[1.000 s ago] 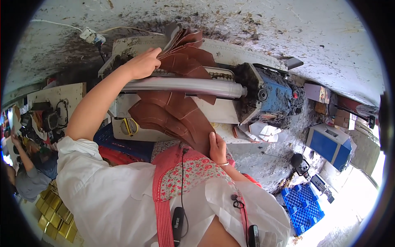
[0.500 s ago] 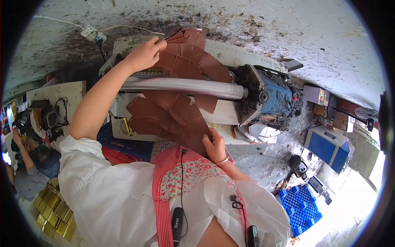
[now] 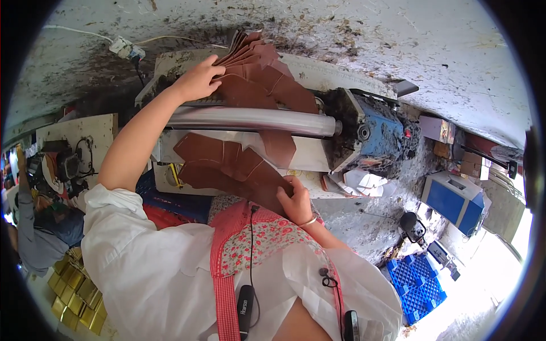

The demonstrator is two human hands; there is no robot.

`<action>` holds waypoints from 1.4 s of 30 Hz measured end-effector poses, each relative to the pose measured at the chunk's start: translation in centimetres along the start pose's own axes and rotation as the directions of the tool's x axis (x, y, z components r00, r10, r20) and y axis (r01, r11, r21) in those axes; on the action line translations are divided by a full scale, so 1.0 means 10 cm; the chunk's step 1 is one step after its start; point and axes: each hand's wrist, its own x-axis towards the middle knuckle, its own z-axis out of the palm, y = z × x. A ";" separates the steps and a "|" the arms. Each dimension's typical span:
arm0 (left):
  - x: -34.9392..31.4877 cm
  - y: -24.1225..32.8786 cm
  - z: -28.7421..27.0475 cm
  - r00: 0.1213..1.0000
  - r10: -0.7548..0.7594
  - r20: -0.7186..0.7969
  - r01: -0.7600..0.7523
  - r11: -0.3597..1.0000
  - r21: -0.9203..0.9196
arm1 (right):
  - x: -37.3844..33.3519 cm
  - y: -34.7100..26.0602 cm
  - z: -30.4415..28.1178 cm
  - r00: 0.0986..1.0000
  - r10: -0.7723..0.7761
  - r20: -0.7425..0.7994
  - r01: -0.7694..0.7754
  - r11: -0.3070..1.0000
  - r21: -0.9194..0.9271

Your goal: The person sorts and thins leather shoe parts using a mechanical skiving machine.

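Observation:
Beyond the metal roller [image 3: 253,120], my left hand [image 3: 199,79] has its fingers apart and loosely bent, touching the left edge of a fanned stack of brown leather-like pieces [image 3: 267,71]. On the near side, my right hand [image 3: 296,200] grips the right end of several overlapping brown pieces [image 3: 227,165], thumb on top. They spread leftward in front of the roller. One more brown piece [image 3: 278,149] juts out from under the roller toward me. My left forearm passes over the roller's left end.
A dirty blue motor housing [image 3: 380,128] adjoins the roller's right end. White scraps [image 3: 364,183] lie on the bench below it. A wall socket with cables [image 3: 126,48] is at the far left. Blue plastic pallet [image 3: 415,287] lower right; another person's arm [image 3: 25,199] at left.
The brown piece that ran under the roller's middle has passed to the far side. The far stack is more fanned, and my left hand has shifted slightly left off it. My right hand keeps its grip.

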 end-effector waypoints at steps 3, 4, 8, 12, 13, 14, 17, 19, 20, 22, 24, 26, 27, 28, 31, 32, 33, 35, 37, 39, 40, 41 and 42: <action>0.06 0.01 -0.01 0.987 0.044 -0.153 -0.048 0.999 -0.019 | 0.00 0.03 0.02 1.000 0.015 -0.004 -0.014 1.000 0.015; 0.07 0.01 0.00 0.960 0.079 -0.268 -0.093 0.995 -0.040 | 0.00 0.04 0.03 1.000 0.019 -0.019 -0.019 1.000 0.002; 0.01 0.01 0.01 0.986 0.164 0.010 -0.162 0.965 0.208 | 0.02 0.08 0.10 0.988 0.005 -0.153 0.002 0.999 0.048; -0.17 0.00 0.01 0.965 0.147 0.217 -0.166 0.983 0.073 | 0.08 0.09 0.07 0.989 -0.099 -0.111 0.106 0.993 0.056; -0.19 -0.01 0.00 0.969 0.195 0.153 -0.206 0.977 0.057 | 0.09 0.09 0.05 0.985 -0.098 -0.145 0.105 0.993 0.045; -0.18 0.00 0.00 0.973 0.189 0.132 -0.200 0.977 0.074 | 0.09 0.09 0.02 0.998 -0.049 -0.025 0.051 0.995 0.088; -0.12 -0.03 -0.04 0.979 0.188 0.079 -0.190 0.982 0.013 | 0.08 0.08 0.00 0.997 0.058 0.056 -0.065 0.991 0.118; -0.07 -0.04 -0.06 0.985 0.157 -0.068 -0.156 0.988 0.019 | 0.09 0.06 0.05 0.992 0.125 0.004 -0.124 0.985 0.117; -0.07 -0.05 -0.08 0.973 0.208 -0.099 -0.212 0.977 -0.029 | 0.11 0.06 0.10 0.989 0.137 -0.049 -0.128 0.981 0.145; -0.06 -0.07 -0.09 0.981 0.191 -0.038 -0.190 0.982 0.012 | 0.16 0.05 0.22 0.969 0.167 -0.181 -0.126 0.968 0.218; -0.09 -0.08 -0.08 0.977 0.213 -0.009 -0.211 0.971 0.111 | 0.24 0.05 0.31 0.964 0.163 -0.211 -0.104 0.958 0.267; -0.07 -0.11 -0.08 0.988 0.116 0.103 -0.119 0.993 0.020 | 0.27 0.04 0.32 0.956 0.156 -0.249 -0.071 0.945 0.318; -0.03 -0.13 -0.07 0.989 0.072 0.128 -0.075 0.997 0.019 | 0.26 0.03 0.32 0.926 0.018 -0.377 0.044 0.987 0.154; -0.04 -0.15 -0.04 0.994 0.092 0.058 -0.089 0.994 -0.057 | 0.23 0.01 0.30 0.872 -0.133 -0.471 0.135 0.990 -0.031; -0.03 -0.27 -0.03 0.974 0.182 0.135 -0.187 0.982 0.024 | 0.07 -0.03 0.25 0.855 -0.236 -0.463 0.166 0.968 -0.188; -0.07 -0.30 -0.01 0.984 0.136 0.115 -0.134 0.991 -0.027 | 0.03 -0.03 0.23 0.871 -0.221 -0.438 0.167 0.973 -0.159; -0.09 -0.31 0.01 0.977 0.157 0.143 -0.152 0.987 -0.050 | -0.01 -0.03 0.23 0.867 -0.213 -0.450 0.165 0.976 -0.143; -0.08 -0.30 0.01 0.968 0.246 0.047 -0.246 0.969 -0.008 | -0.11 0.04 0.19 0.858 -0.196 -0.475 0.155 0.980 -0.125; -0.04 -0.20 -0.08 0.969 0.247 -0.008 -0.247 0.968 -0.040 | -0.21 0.17 0.09 0.819 -0.108 -0.563 0.092 0.994 -0.056; -0.03 0.00 -0.28 0.959 0.276 -0.065 -0.276 0.961 0.022 | -0.34 0.35 -0.06 0.798 -0.062 -0.599 0.084 0.996 0.009; -0.02 0.13 -0.41 0.965 0.250 -0.076 -0.246 0.968 0.059 | -0.41 0.44 -0.14 0.787 0.036 -0.616 -0.014 0.999 0.041; -0.02 0.29 -0.57 0.967 0.247 -0.060 -0.242 0.967 0.082 | -0.48 0.52 -0.22 0.783 0.104 -0.613 -0.077 0.995 0.069; -0.05 0.48 -0.72 0.933 0.345 -0.102 -0.327 0.931 0.161 | -0.53 0.59 -0.29 0.746 0.086 -0.661 -0.093 0.995 0.025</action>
